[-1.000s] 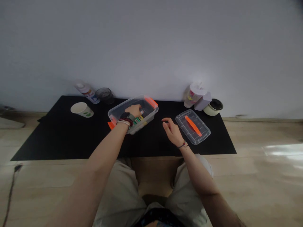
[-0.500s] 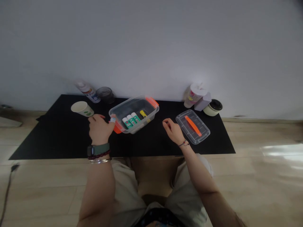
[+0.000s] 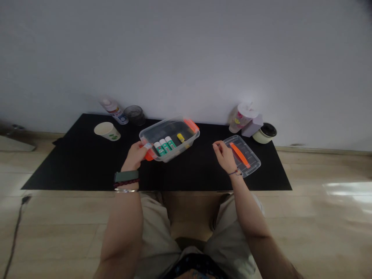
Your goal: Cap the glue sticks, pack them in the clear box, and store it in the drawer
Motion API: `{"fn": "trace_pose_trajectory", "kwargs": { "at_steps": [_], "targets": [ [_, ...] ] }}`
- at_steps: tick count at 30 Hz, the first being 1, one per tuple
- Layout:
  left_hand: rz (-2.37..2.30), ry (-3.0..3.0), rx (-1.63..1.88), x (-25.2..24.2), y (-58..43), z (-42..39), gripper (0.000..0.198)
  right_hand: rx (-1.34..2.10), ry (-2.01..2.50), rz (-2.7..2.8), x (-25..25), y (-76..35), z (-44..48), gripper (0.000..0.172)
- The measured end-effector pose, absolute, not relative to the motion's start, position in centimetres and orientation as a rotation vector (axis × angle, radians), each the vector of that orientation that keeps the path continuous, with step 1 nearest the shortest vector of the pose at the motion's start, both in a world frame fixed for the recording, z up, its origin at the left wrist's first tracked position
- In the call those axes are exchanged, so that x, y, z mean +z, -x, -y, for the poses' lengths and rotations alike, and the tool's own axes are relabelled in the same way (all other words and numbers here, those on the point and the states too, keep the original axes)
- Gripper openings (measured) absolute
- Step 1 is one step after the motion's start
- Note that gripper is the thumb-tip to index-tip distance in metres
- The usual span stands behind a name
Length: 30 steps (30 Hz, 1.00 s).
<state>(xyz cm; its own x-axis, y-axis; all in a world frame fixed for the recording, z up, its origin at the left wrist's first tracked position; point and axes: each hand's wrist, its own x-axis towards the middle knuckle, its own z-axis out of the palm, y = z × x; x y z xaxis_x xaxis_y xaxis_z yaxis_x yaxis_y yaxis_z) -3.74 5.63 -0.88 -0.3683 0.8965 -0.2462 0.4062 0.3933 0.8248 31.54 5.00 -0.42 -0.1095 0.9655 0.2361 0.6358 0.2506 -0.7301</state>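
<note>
My left hand [image 3: 135, 155] grips the left end of a clear plastic box [image 3: 174, 155], at its orange latch [image 3: 149, 154]. A small white and blue patch shows by the thumb; I cannot tell what it is. Inside the open box, three green glue sticks [image 3: 165, 146] with white caps lie side by side, and a small yellow tube-like item [image 3: 180, 137] lies to their right. My right hand [image 3: 225, 155] hovers at the left edge of the clear lid [image 3: 253, 162] with its orange handle [image 3: 240, 155]. Its fingers are curled together, nothing visible in them.
A paper cup [image 3: 106, 131], a spray can [image 3: 116, 112] and a dark glass [image 3: 135, 115] stand at the back left. At the back right are a lidded tumbler [image 3: 240, 118], a pale box [image 3: 252, 126] and a cream pot [image 3: 263, 135]. A wall rises behind the black table [image 3: 81, 166].
My left hand has moved right, from beside the paper cup onto the box's latch. My right hand has shifted right, closer over the lid's edge. The whole view has shifted slightly.
</note>
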Motion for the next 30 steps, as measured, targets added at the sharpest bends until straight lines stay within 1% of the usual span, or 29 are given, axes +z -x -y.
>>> {"fn": "trace_pose_trajectory", "kwargs": {
  "at_steps": [4,9,12,16,19,22,27,30],
  "targets": [
    [-1.702,-0.867,1.073,-0.8,4.1,-5.4,0.039,0.554,1.5,1.772,-0.4,-32.8,-5.3,0.037],
    [-1.491,-0.828,1.066,-1.0,3.3,-5.3,0.038,0.543,1.534,1.729,-0.7,-33.4,-5.7,0.039],
    [-1.392,-0.826,0.995,-0.9,2.0,-5.4,0.044,0.588,1.547,1.7,-0.8,-33.7,-5.8,0.043],
    [-1.32,-0.859,0.907,-0.7,0.1,-5.5,0.051,0.631,1.585,1.649,-0.5,-34.3,-5.9,0.051],
    [-1.271,-0.92,0.889,-1.0,-0.8,-5.7,0.05,0.614,1.629,1.605,-0.2,-34.8,-5.9,0.053],
    [-1.267,-0.972,0.913,-1.6,-1.4,-5.9,0.045,0.63,1.69,1.589,-0.3,-35.2,-5.9,0.053],
    [-1.295,-1.031,0.931,-2.6,-2.1,-6.3,0.041,0.815,1.818,1.6,-1.1,-35.7,-6.0,0.052],
    [-1.314,-1.063,0.931,-2.7,-2.4,-6.6,0.041,0.803,1.86,1.626,-1.2,-35.8,-6.0,0.051]
  ]
}}
